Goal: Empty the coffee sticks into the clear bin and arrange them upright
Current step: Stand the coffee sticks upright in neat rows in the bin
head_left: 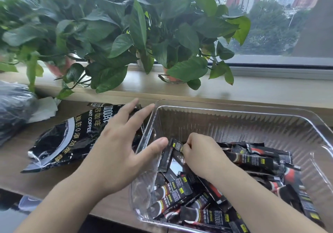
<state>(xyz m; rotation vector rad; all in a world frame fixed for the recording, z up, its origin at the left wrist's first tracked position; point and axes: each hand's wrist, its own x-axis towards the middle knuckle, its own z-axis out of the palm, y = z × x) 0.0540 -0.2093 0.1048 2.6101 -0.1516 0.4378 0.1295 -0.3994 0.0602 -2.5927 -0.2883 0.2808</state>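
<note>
A clear plastic bin sits on the wooden table, right of centre. Several black coffee sticks lie jumbled in its near half. My right hand is inside the bin, fingers pinched on the top of one coffee stick near the left wall. My left hand hovers over the bin's left rim with fingers spread, its thumb next to that stick. The black coffee bag lies flat on the table left of the bin, partly under my left hand.
Leafy potted plants line the window sill behind the table. A dark plastic bag and a white tissue lie at the far left. The table's near edge runs below my left forearm.
</note>
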